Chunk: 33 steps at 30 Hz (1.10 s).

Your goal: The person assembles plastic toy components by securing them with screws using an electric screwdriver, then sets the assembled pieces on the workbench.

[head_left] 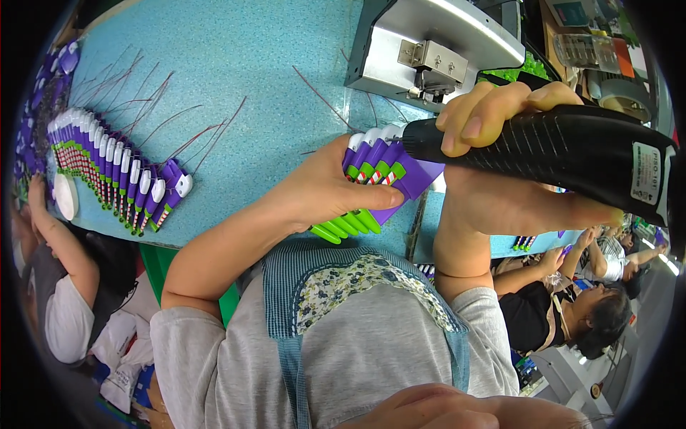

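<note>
Several purple-and-green pieces (373, 154) are grasped by the fingers of the left hand (330, 187). The right hand (484, 201) clasps a black tool (550, 146), its tip beside the pieces' white ends.

speckled light-blue tabletop (250, 50), bright strip light (669, 265) far right

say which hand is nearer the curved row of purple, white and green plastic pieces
Left. The left hand is right of that row; the right hand is farther right.

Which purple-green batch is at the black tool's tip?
The batch held in the left hand. The long row lies unheld on the blue table, well left of the black tool.
</note>
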Tool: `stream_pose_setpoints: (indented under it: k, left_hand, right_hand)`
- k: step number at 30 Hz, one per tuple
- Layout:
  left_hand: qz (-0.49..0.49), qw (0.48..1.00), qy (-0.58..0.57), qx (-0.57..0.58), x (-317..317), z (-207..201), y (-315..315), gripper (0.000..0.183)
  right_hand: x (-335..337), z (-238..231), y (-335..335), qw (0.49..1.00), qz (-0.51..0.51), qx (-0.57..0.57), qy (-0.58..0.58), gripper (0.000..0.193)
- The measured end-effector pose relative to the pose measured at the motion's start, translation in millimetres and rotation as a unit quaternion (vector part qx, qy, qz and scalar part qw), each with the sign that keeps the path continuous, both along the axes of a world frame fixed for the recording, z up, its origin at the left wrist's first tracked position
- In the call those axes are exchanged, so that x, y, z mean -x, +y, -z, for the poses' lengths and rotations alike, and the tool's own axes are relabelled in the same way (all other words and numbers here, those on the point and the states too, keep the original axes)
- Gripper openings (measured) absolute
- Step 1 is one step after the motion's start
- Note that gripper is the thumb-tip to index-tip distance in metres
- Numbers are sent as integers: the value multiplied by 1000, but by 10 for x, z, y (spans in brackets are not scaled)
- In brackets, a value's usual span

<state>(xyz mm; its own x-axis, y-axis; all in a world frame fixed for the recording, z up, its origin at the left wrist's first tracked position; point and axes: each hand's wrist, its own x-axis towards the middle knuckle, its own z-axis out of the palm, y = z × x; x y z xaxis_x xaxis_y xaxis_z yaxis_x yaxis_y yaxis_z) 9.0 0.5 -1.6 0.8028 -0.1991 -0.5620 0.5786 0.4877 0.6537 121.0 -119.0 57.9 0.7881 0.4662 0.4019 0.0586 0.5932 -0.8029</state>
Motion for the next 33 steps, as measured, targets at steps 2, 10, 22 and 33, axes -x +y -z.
stream_pose_setpoints:
  k: [2,10,22,33]
  left_hand:
    - [2,1000,0,3,-9,-10,0,58]
    - [0,1000,15,-11,-22,14,1,62]
    - [2,999,-6,-38,-23,2,-15,64]
    - [10,999,-45,21,-83,-77,-14,45]
  right_hand:
    - [-17,43,-23,999,-6,8,-32,98]
    - [-60,49,28,999,-22,-9,-31,98]
    - [-200,-58,-35,997,-21,-23,-74,97]
    - [-20,168,1,999,-34,-13,-41,96]
